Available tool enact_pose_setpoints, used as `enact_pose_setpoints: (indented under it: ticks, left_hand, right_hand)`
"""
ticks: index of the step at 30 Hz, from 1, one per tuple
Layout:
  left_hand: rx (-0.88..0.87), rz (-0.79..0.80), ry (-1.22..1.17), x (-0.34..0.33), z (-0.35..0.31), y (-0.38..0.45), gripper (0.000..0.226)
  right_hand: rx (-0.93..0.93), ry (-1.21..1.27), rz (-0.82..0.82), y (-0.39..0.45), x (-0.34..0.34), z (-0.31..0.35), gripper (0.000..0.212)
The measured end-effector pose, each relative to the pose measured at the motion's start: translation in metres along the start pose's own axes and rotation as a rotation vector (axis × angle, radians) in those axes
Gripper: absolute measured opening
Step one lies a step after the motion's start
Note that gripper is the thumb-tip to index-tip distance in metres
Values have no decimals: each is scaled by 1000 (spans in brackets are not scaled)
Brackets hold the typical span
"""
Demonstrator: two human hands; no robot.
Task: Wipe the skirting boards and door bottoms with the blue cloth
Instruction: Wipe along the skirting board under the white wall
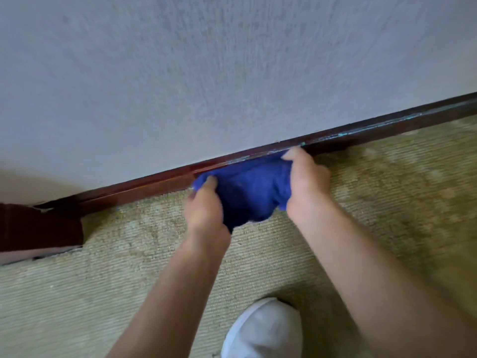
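The blue cloth (pixel 251 188) is bunched against the dark red-brown skirting board (pixel 144 186), which runs along the foot of the grey wall from lower left to upper right. My left hand (pixel 204 209) grips the cloth's left end, fingers curled into the fabric. My right hand (pixel 305 180) grips its right end, fingertips up at the top edge of the board. The cloth hangs between both hands and hides the board section behind it. Pale scuffs and turquoise flecks mark the board's top edge to the right of my hands.
A beige ribbed carpet (pixel 129 267) covers the floor. A dark wooden door frame or post base (pixel 38 226) stands at the far left. My white shoe (pixel 263 332) is on the carpet near the bottom edge.
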State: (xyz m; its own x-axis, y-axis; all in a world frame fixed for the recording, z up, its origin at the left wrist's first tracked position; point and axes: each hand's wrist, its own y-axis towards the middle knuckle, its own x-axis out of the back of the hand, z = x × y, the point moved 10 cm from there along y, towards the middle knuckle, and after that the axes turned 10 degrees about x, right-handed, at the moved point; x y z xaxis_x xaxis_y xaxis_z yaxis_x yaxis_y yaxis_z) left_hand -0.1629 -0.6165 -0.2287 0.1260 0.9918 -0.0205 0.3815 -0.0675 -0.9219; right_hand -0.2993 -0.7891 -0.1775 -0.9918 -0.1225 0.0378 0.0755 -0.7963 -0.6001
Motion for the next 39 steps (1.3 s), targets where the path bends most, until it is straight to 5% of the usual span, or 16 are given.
enact_pose_setpoints:
  ticks: [3, 7, 11, 18, 22, 24, 28, 33, 39]
  left_hand:
    - [24, 250, 149, -90, 23, -35, 46]
    - [-171, -12, 44, -28, -2, -65, 13]
    - [-326, -190, -116, 57, -37, -74, 12]
    - [-128, 52, -29, 2, -23, -38, 21]
    - [53, 190, -21, -63, 19, -35, 58]
    - [115, 206, -19, -81, 35, -38, 59]
    - [-132, 63, -66, -32, 8, -46, 14]
    - [-172, 140, -215, -3, -22, -17, 43]
    - [53, 267, -73, -105, 31, -36, 73]
  right_hand:
    - [-5, 117, 10, 47, 46, 31, 15]
    - [21, -68, 192, 20, 19, 8, 10]
    - [17, -80, 427, -50, -37, -30, 14]
    - [81, 53, 221, -41, 4, 3, 10]
    - [151, 109, 20, -19, 52, 28, 9]
    - [190, 123, -57, -9, 69, 33, 6]
    - [203, 39, 28, -17, 49, 18, 4]
    - [212, 94, 218, -48, 4, 8, 19]
    - [322, 168, -168, -1, 78, 56, 11]
